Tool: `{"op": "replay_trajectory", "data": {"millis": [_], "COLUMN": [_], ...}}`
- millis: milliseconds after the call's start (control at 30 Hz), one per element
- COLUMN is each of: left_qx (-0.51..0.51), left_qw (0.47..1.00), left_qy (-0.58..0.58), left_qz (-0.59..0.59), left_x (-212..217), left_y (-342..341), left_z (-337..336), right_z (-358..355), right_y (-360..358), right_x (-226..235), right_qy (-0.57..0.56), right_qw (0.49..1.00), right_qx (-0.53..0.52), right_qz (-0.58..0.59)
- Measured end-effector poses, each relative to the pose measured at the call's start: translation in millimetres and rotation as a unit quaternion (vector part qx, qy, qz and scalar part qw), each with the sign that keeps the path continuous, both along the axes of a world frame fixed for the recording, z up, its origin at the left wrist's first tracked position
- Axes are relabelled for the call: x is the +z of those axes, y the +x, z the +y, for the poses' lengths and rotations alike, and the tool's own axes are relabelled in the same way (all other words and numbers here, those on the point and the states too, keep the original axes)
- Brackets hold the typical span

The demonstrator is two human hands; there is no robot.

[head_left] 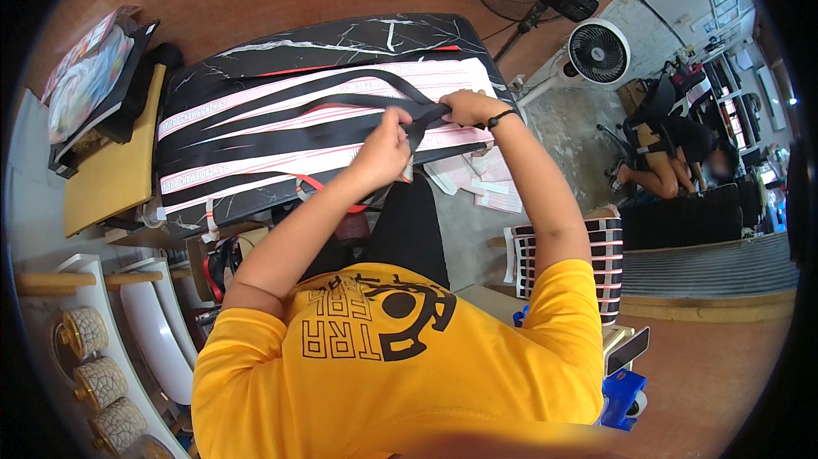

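Long black strips lie across white backing sheets with red lines, on a black marble-patterned table. The strips fan out to the left and gather at their right ends. There my right hand is closed around the bunched strips, which lift off the sheets in loops. Close beside it, my left hand is curled with the fingers pinched, next to the strips' twisted part. A small pale end shows under that hand, but what it grips is hidden. A red-edged strip curves over the table's near edge.
Loose printed sheets lie beyond the table's right end. A yellow wooden board stands at the left, with a bagged bundle above. Two fans are at the back right. Another person sits bent over farther right.
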State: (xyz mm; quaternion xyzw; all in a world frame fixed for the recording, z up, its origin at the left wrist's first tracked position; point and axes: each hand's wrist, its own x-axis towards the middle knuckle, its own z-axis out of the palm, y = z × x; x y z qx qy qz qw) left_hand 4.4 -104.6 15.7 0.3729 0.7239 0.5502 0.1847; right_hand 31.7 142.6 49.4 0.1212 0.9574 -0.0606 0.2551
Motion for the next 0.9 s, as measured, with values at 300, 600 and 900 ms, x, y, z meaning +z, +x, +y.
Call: {"op": "replay_trajectory", "data": {"millis": [300, 600, 900], "left_qx": [0.019, 0.181, 0.368], "left_qw": [0.955, 0.924, 0.825], "left_qy": [0.016, 0.047, -0.112], "left_qz": [0.296, 0.335, 0.414], "left_x": [94.6, 137.7, 143.3], "left_y": [-62.8, -79.4, -183.0], "left_z": [-3.9, -18.1, -190.1], "right_z": [-23.9, -91.5, 15.0], "right_y": [3.9, 12.9, 13.9], "right_x": [124.7, 285.4, 333.6], "right_qy": [0.006, 0.307, 0.246], "right_qw": [0.986, 0.881, 0.844], "right_qx": [0.112, 0.195, 0.076], "right_qz": [0.124, 0.301, 0.470]}}
